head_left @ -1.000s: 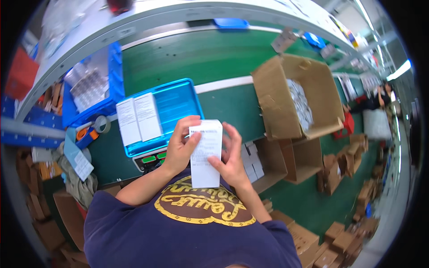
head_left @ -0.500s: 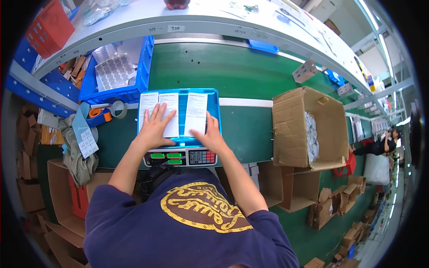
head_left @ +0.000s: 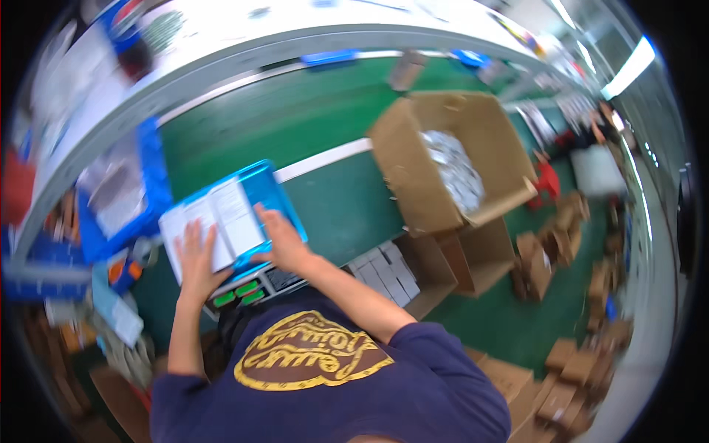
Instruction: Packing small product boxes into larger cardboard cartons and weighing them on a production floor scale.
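Note:
A bench scale with green displays [head_left: 238, 294] stands in front of me, topped by a blue tray [head_left: 278, 195]. White printed slim boxes [head_left: 235, 215] lie flat on the tray, side by side against its left part. My left hand [head_left: 196, 260] rests on the left boxes with its fingers spread, gripping nothing. Beside the right-hand box, my right hand [head_left: 283, 242] is open, thumb and fingers apart, at the box's near right edge. Motion blur hides the print and the exact contact of the fingertips.
A large open carton [head_left: 413, 170] with silvery packets inside stands on the green bench to the right. Below it, another carton [head_left: 432, 277] holds several small white boxes [head_left: 384, 273]. At left are a blue bin [head_left: 151, 166] and a tape dispenser [head_left: 125, 273]. A white shelf [head_left: 295, 40] spans above.
The view has swung to the right. The right-hand white box has moved left against the others, closing the gap between them. My right hand now lies at its right side.

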Demonstrator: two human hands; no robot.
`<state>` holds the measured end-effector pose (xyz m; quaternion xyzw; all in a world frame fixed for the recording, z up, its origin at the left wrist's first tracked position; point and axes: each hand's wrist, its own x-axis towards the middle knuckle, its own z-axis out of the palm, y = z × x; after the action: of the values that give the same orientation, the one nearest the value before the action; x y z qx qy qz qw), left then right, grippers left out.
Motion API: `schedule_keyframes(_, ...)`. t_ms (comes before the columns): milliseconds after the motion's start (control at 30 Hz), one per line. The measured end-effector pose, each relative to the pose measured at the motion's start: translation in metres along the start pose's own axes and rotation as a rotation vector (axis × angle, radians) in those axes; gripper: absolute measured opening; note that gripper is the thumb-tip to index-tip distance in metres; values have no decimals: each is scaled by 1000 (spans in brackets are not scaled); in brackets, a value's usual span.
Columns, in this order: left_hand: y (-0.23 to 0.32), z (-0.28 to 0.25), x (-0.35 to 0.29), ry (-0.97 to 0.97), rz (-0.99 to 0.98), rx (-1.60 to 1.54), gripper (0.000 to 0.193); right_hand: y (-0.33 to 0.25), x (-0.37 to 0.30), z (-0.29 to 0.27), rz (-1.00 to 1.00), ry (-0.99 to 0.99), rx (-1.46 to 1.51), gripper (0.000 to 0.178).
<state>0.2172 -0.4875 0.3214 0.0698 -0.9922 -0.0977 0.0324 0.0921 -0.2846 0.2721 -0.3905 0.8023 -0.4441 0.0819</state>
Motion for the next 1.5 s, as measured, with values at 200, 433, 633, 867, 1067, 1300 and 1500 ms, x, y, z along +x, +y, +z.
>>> schedule_keyframes(200,26,-59,15,21,3,-236,88,-29,-30,-127,64,230,207,78)
schedule_keyframes(433,86,-166,112,525,543,-467,33,56,-79,-319,473,777,-533,37)
schedule_keyframes(633,136,-235,227,706,688,-458,23,101,-82,-320,727,536,-342,35)
schedule_keyframes(867,59,-199,391,935,473,-552,24,117,-74,-299,677,718,-319,28)
schedule_keyframes(1067,107,-213,376,774,386,-563,26,111,-91,-322,750,697,-287,31)
schedule_keyframes(1300,80,-216,425,789,348,-411,26,116,-87,-319,737,680,-273,25)
schedule_keyframes(1500,76,-205,425,674,422,-620,22,127,-92,-321,768,595,-246,26)
